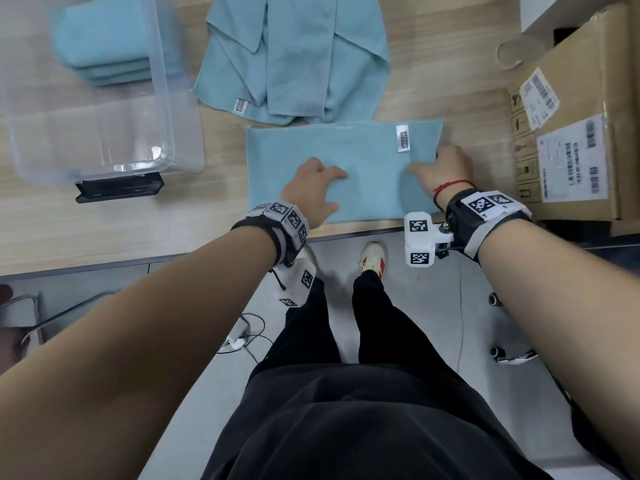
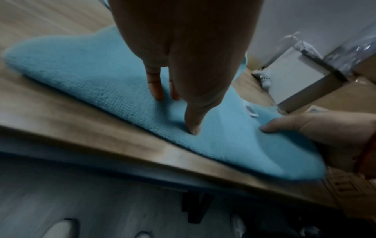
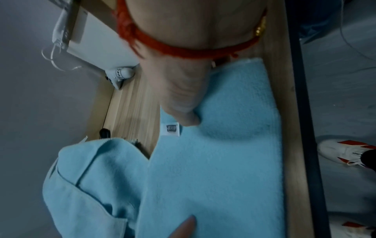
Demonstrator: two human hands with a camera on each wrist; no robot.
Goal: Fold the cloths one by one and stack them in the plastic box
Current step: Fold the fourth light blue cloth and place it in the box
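1. My left hand (image 1: 313, 183) lay flat on the cloth (image 1: 363, 188), fingers straight and pressing near its middle; nothing was gripped.
2. My right hand (image 1: 441, 166) sat at the cloth's right edge, thumb on top; the other fingers were hidden past the edge, so I could not tell whether they had curled under it (the right wrist view showed only the thumb (image 3: 188, 119) on the fabric).
3. The cloth lay as a wide rectangle at the near edge of the table (image 1: 104, 237), its white tag (image 1: 402, 137) up by the far right corner; I judged it half folded, with a right-to-left fold due next.
4. The pile (image 1: 294, 57) of unfolded cloths lay just beyond it, the two appearing to touch along the far edge; the box (image 1: 162, 81) stood to the left with folded cloths (image 1: 100, 46) stacked in its far end.
5. Risks as I judged them: the cloth's near edge ran close to the table edge, so a sideways pull could drag it off; lifting the right edge with the left hand pressing too lightly could slide the whole cloth and skew the layers; the far edge could snag the pile and pull a loose cloth along.
6. A carton (image 1: 571, 133) stood close on the right, leaving that hand little room to swing.
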